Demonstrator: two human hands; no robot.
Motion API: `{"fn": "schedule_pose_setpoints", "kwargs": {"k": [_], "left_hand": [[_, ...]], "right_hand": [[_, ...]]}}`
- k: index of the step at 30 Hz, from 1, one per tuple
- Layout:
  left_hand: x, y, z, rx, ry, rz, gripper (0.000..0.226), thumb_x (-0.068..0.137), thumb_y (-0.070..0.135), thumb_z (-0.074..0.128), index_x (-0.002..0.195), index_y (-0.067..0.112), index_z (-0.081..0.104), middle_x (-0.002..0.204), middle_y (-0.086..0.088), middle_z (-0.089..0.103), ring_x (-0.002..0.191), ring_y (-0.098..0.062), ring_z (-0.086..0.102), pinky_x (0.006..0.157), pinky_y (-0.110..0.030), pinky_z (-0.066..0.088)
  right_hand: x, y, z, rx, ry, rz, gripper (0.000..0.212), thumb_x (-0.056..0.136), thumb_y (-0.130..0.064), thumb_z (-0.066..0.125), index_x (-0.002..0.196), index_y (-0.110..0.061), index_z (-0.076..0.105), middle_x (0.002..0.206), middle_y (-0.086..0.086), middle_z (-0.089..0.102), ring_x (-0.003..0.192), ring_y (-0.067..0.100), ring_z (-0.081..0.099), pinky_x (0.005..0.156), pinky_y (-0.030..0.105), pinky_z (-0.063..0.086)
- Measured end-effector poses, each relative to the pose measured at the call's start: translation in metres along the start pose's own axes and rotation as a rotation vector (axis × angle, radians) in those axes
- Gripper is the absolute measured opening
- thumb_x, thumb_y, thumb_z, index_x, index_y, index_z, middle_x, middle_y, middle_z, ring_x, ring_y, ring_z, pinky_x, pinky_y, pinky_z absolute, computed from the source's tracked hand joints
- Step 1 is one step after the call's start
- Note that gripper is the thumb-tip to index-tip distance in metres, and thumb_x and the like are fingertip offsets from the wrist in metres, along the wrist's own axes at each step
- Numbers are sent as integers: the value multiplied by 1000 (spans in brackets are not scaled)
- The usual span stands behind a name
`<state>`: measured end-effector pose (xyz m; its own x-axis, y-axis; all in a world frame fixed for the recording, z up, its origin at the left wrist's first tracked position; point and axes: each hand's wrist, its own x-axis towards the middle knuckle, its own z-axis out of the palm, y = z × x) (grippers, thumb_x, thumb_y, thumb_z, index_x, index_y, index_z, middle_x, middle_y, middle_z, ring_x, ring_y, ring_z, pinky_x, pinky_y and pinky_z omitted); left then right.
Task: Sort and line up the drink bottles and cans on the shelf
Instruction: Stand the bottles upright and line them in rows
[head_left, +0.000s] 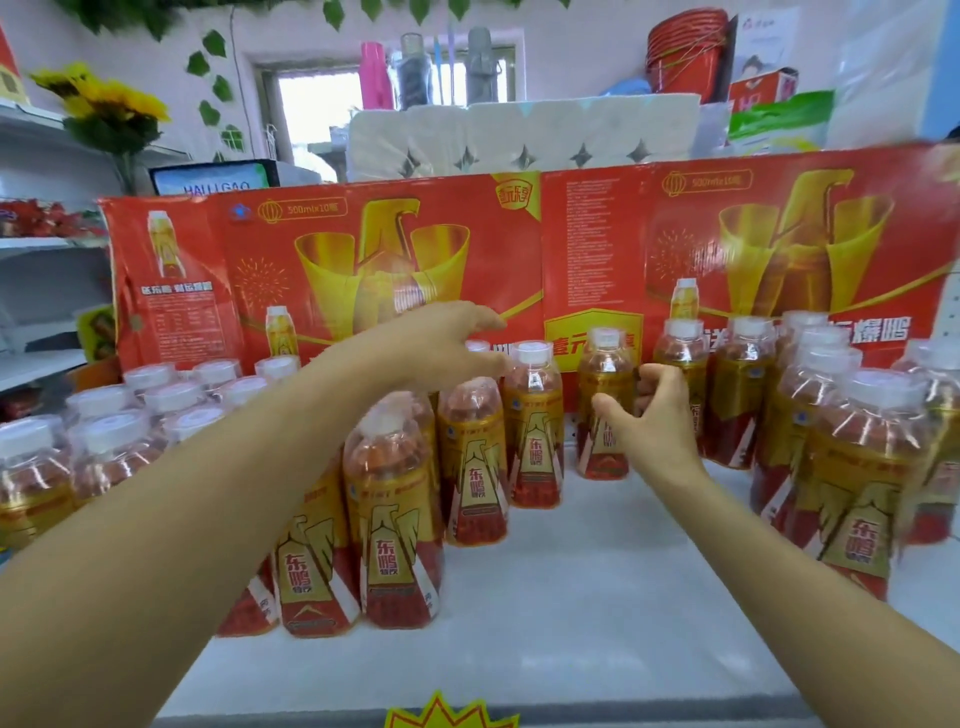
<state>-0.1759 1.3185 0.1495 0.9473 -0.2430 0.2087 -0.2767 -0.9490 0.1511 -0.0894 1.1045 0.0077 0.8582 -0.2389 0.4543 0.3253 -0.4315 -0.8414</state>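
White shelf (597, 597) carrying capped bottles (532, 426); left hand (441, 338) spread above them, holding nothing; right hand (649, 415) half-curled beside one bottle (605, 405), grip unclear.

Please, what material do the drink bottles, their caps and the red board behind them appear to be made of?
Drink bottles: probably clear glossy plastic; the liquid shows through and highlights glint, with printed film labels.
Caps: white, seemingly matte plastic.
Red board: likely printed cardboard with a slight sheen; a seam is visible.
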Motion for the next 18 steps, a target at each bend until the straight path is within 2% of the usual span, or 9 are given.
{"fn": "schedule_pose_setpoints", "kwargs": {"k": [2,4,8,11,15,18], "left_hand": [[25,11,4,13,-40,25,61,93,47,56,147,27,38,152,6,39,137,-16,39,112,-34,32],[48,17,10,74,-79,38,59,94,44,57,147,26,39,150,4,42,135,-19,42,111,-36,35],[75,19,18,169,-80,53,43,93,37,61,134,27,57,135,2,59,119,-21,56,101,-41,46],[80,18,20,162,-43,58,36,92,28,64,128,25,63,132,2,61,118,-19,58,101,-40,47],[78,17,22,135,-52,63,38,93,31,62,131,25,59,135,1,59,120,-19,56,103,-40,45],[67,14,19,169,-132,43,49,94,42,57,141,32,46,145,4,49,129,-20,48,107,-40,40]], "right_hand": [[23,6,1,3,-118,104,81,79,-30,79,142,-17,31,137,6,45,126,26,46,104,46,44],[38,12,5,25,-236,187,90,79,-23,80,149,-17,24,142,7,45,131,29,46,106,49,41],[48,25,12,63,-338,236,73,78,-24,80,137,-20,38,125,4,60,120,29,56,104,55,42],[47,29,7,46,-366,197,64,77,-32,81,128,-22,44,117,1,63,112,25,60,100,52,47],[30,23,-6,6,-380,144,66,77,-33,81,131,-19,44,120,-1,63,111,21,61,97,42,50],[5,15,-17,-44,-362,76,60,77,-36,81,124,-23,46,110,-7,63,103,14,61,91,36,51]]}}
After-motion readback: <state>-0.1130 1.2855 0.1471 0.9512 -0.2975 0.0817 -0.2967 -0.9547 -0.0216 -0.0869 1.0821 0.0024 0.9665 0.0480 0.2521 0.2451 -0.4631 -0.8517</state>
